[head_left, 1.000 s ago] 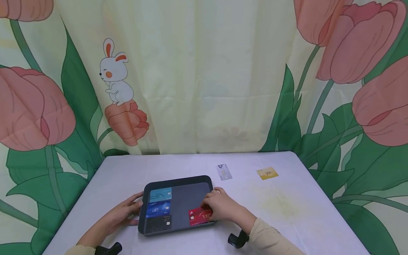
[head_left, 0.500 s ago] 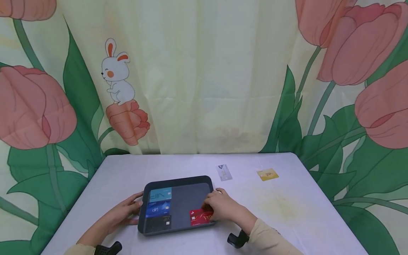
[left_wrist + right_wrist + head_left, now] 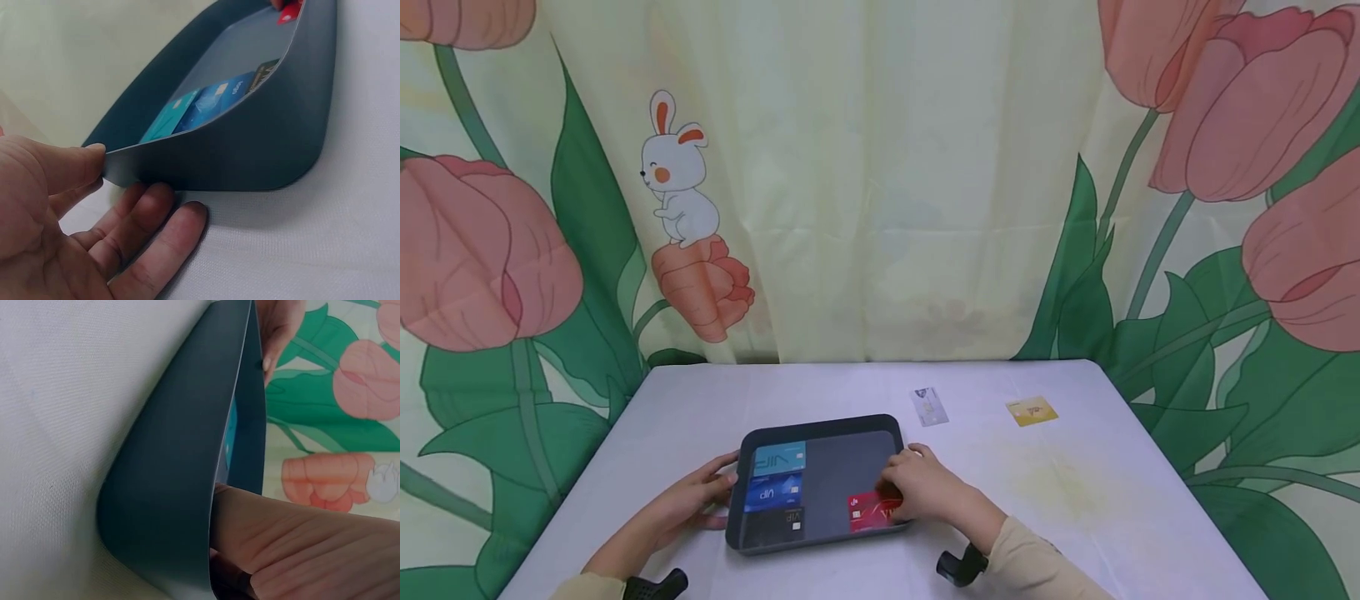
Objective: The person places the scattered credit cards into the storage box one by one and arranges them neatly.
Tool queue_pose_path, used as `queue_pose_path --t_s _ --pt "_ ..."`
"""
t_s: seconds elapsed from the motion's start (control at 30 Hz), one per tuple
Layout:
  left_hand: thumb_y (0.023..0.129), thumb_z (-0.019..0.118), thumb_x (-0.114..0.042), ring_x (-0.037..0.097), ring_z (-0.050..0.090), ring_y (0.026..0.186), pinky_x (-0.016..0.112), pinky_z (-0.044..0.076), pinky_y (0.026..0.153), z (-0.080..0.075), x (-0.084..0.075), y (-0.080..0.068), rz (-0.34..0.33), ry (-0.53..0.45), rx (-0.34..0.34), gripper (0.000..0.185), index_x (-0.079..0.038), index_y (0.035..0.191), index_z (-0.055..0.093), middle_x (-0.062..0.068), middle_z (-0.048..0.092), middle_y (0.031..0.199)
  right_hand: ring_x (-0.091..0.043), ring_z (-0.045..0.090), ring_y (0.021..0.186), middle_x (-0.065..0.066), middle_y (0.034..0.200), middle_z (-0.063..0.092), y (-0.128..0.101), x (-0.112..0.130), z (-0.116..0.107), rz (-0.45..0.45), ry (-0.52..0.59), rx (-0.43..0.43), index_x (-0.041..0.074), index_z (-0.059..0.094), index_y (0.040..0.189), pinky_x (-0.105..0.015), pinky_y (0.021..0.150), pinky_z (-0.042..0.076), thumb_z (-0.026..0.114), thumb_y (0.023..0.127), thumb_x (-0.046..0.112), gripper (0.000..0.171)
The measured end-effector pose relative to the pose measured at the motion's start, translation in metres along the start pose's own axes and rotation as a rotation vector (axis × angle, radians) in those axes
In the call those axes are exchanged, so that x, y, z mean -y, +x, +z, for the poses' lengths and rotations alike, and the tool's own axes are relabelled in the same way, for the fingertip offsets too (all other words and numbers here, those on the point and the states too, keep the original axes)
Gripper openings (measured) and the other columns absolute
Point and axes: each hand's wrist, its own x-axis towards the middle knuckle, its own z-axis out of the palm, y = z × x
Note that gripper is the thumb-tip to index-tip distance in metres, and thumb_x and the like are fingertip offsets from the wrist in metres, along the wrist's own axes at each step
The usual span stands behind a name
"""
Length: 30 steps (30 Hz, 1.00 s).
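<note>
Head view, going left to right: the left hand (image 3: 688, 504) sits at the left edge of the dark tray (image 3: 850, 437), thumb on the rim and fingers tucked against the outside wall on the tabletop (image 3: 1097, 500). Looks like it's just there to stop the tray sliding. The left wrist view backs that up, the thumb (image 3: 75, 164) is pressed right on the rim. Inside the tray there's a column of three cards down the left side: teal card (image 3: 779, 459), blue card (image 3: 772, 492), black card (image 3: 772, 522), edge to edge, so they're clearly being lined up. Then the red card (image 3: 867, 512) at the near right corner of the tray, with the right hand (image 3: 925, 487) on top of it, fingers curled down onto it, probably nudging it square. Further right, well apart on the tabletop, a grey card (image 3: 928, 406) and a yellow card (image 3: 1032, 411) lie loose.
</note>
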Motion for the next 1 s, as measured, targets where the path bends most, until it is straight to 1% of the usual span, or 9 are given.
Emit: queue_pose_path --t_s 0.2,0.33,0.4,0.53,0.63,0.8,1.0 --pt "0.108 0.056 -0.028 0.030 0.058 0.104 0.042 0.061 0.081 0.002 0.000 -0.001 0.001 0.005 0.002 0.062 -0.014 0.162 0.030 0.021 0.056 0.123 -0.012 0.061 0.102 0.008 0.102 0.069 -0.002 -0.004 0.000 -0.033 0.033 -0.038 0.021 0.078 0.111 -0.054 0.113 0.038 0.086 0.083 0.039 0.034" --pt "0.108 0.055 -0.027 0.030 0.058 0.104 0.042 0.061 0.081 0.002 -0.001 -0.002 -0.005 0.000 0.005 0.062 -0.013 0.162 0.030 0.021 0.056 0.123 -0.014 0.062 0.105 0.005 0.105 0.069 -0.003 -0.005 -0.002 -0.024 0.086 -0.067 0.018 0.077 0.115 -0.052 0.109 0.042 0.081 0.088 0.037 0.033" --pt "0.108 0.055 -0.027 0.031 0.057 0.104 0.042 0.061 0.081 0.002 -0.001 -0.003 -0.005 0.000 0.008 0.062 -0.013 0.162 0.029 0.021 0.055 0.123 -0.013 0.062 0.105 0.005 0.107 0.069 -0.003 -0.006 -0.001 -0.014 0.111 -0.071 0.018 0.076 0.117 -0.049 0.106 0.044 0.080 0.090 0.038 0.033" --pt "0.108 0.055 -0.028 0.030 0.058 0.104 0.042 0.061 0.081 0.002 -0.001 -0.001 -0.001 -0.001 0.000 0.061 -0.014 0.162 0.030 0.021 0.056 0.122 -0.011 0.060 0.100 0.005 0.107 0.068 -0.003 -0.008 -0.001 0.005 0.144 -0.063 0.018 0.076 0.118 -0.038 0.097 0.051 0.079 0.091 0.037 0.033" --pt "0.108 0.054 -0.028 0.029 0.058 0.103 0.042 0.061 0.080 0.003 -0.001 0.000 0.003 0.006 -0.008 0.061 -0.014 0.162 0.030 0.020 0.057 0.121 -0.010 0.059 0.098 0.004 0.107 0.068 -0.003 -0.010 0.000 0.007 0.161 -0.053 0.016 0.076 0.118 -0.032 0.090 0.054 0.079 0.091 0.036 0.033" --pt "0.109 0.053 -0.030 0.028 0.060 0.100 0.041 0.061 0.078 0.005 -0.001 0.003 0.012 0.031 -0.008 0.059 -0.012 0.161 0.033 0.017 0.061 0.117 -0.008 0.058 0.095 0.004 0.104 0.068 -0.006 -0.011 0.002 0.008 0.156 -0.048 0.015 0.076 0.115 -0.028 0.088 0.054 0.079 0.091 0.035 0.032" --pt "0.110 0.051 -0.031 0.026 0.060 0.096 0.040 0.060 0.074 0.007 -0.001 0.002 0.024 0.063 -0.014 0.057 -0.011 0.160 0.034 0.015 0.063 0.111 -0.005 0.055 0.090 0.007 0.101 0.067 -0.009 -0.008 0.006 -0.024 0.129 -0.057 0.017 0.077 0.113 -0.026 0.084 0.053 0.078 0.092 0.036 0.028"
